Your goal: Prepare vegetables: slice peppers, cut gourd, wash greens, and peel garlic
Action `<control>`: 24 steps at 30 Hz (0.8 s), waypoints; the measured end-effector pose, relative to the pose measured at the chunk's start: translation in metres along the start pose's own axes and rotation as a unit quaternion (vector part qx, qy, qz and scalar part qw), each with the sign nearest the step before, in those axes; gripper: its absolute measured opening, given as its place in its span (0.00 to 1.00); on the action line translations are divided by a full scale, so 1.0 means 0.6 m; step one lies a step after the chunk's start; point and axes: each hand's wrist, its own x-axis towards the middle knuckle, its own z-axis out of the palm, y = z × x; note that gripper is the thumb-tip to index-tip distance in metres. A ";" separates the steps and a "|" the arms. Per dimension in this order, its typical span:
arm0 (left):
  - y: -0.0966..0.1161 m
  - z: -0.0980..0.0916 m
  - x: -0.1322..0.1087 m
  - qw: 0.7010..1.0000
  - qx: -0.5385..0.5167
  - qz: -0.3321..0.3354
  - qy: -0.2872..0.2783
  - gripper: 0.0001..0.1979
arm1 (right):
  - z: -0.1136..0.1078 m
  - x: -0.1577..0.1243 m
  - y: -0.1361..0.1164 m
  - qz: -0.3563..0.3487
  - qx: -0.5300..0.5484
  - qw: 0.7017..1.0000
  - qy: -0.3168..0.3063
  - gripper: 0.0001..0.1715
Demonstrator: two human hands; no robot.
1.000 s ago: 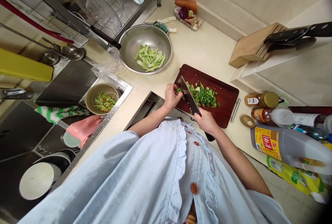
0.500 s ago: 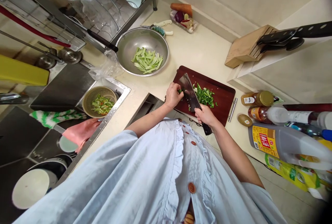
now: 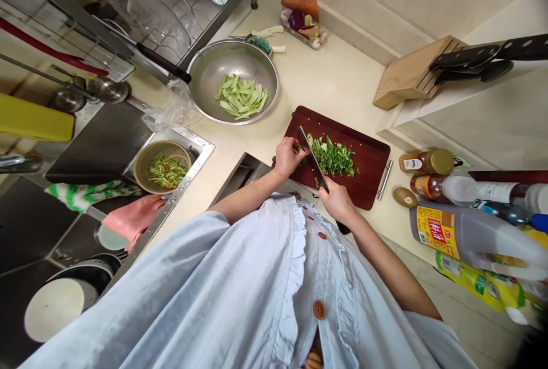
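Observation:
On the dark red cutting board [image 3: 368, 155] lies a pile of sliced green pepper [image 3: 334, 158]. My right hand [image 3: 338, 201] is closed round the handle of a cleaver [image 3: 312, 158], whose blade stands edge-down on the board beside the pile. My left hand [image 3: 287, 156] is curled at the blade's left side, its fingertips pinching the remaining green pepper piece [image 3: 298, 147] against the board.
A steel bowl [image 3: 233, 79] of pale green slices sits behind the board. A beige colander [image 3: 162, 166] of scraps rests in the sink. A knife block [image 3: 413, 75] stands to the right, with oil and sauce bottles [image 3: 466, 232] at the counter's right edge. A dish rack is at the back left.
The cleaver was lifted and tilted flat half a second ago; now it is down and upright against the pepper. My left hand has stayed at the blade's left.

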 end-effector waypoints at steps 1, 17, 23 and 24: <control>0.000 -0.001 0.000 1.000 0.000 0.002 -0.002 0.11 | 0.004 0.014 -0.003 -0.002 -0.004 1.000 0.007 0.23; 0.006 -0.011 -0.002 1.000 0.001 0.005 -0.014 0.09 | 0.008 0.036 0.000 -0.004 0.056 0.998 0.027 0.18; 0.005 -0.011 -0.003 1.000 -0.004 0.006 -0.021 0.09 | 0.008 0.014 0.012 0.003 0.082 0.997 0.000 0.17; 0.005 -0.012 -0.003 1.000 -0.004 0.007 -0.021 0.09 | 0.010 0.019 0.009 -0.002 0.071 0.997 0.010 0.17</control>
